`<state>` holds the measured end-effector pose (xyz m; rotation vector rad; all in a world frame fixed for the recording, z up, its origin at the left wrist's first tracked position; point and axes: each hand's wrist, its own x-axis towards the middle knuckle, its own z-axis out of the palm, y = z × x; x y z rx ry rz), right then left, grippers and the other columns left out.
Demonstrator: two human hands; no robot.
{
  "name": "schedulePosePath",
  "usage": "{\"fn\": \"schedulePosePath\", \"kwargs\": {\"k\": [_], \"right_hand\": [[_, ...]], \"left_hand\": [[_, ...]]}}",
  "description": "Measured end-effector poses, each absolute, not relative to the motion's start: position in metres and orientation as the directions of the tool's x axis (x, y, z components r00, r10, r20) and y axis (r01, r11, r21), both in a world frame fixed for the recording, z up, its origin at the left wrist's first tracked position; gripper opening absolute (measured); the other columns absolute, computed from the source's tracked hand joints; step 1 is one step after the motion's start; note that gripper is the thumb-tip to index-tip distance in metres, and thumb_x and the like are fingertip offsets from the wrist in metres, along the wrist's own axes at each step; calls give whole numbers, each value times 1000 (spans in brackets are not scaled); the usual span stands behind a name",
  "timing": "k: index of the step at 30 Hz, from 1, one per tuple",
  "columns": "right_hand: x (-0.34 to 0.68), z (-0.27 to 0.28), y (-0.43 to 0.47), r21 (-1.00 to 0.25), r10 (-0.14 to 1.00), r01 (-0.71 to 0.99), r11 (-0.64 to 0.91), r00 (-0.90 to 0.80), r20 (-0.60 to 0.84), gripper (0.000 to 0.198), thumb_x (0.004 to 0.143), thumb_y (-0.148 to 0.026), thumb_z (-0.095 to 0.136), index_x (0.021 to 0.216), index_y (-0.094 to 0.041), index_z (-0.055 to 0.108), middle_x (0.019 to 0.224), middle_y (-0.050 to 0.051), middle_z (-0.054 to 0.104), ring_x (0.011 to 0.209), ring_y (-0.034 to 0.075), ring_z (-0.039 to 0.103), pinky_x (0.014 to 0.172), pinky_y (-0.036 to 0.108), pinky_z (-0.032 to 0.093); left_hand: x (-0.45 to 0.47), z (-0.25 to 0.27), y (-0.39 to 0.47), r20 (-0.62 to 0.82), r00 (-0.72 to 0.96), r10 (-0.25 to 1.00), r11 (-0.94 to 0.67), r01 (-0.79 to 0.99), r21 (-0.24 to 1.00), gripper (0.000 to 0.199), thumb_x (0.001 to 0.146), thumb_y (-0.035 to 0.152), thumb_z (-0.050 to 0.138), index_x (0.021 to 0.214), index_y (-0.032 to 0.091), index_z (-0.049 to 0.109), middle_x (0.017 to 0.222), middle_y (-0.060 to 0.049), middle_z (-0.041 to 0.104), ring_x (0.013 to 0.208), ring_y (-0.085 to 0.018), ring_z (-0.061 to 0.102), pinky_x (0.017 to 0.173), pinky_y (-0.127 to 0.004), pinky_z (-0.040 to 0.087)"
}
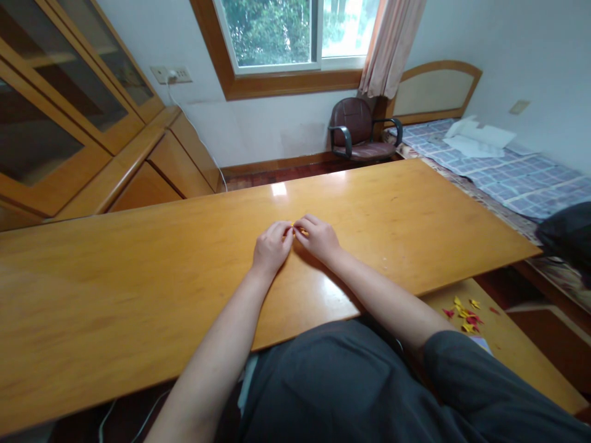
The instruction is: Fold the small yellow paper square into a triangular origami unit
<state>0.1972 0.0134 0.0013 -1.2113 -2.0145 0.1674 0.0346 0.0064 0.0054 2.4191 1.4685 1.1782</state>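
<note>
Both hands meet over the wooden table (138,283), their fingertips almost touching. Between them is a tiny yellow piece, apparently folded paper (292,225), mostly covered by the fingers. My left hand (271,247) is closed, pinching it between thumb and fingers from the left. From the other side my right hand (320,237) pinches it too, thumb below the bent fingers. The exact shape of the piece is too small to make out.
Several small yellow and red folded paper pieces (468,317) lie on a lower wooden surface (521,357) at the right. A brown armchair (353,126) stands beyond the table. Wooden cabinets (133,166) line the left, and a bed (512,166) with papers is at right.
</note>
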Motion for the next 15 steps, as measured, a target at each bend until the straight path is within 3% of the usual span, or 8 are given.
{"fn": "schedulePosePath", "kwargs": {"k": [6, 15], "right_hand": [[197, 3, 13, -401, 770, 715, 573, -302, 562, 17, 93, -28, 52, 88, -20, 67, 90, 6, 65, 81, 16, 61, 74, 25, 44], [197, 2, 15, -560, 799, 608, 563, -227, 557, 15, 92, -27, 53, 88, -20, 66, 88, 5, 65, 80, 14, 62, 75, 24, 46]], "left_hand": [[34, 3, 7, 597, 257, 760, -561, 722, 404, 15, 93, 22, 50, 98, 19, 64, 96, -7, 71, 89, -18, 66, 83, -29, 50], [33, 3, 10, 592, 194, 782, -550, 661, 510, 11, 90, 23, 54, 89, 19, 64, 86, -5, 68, 79, -17, 64, 75, -27, 51]]}}
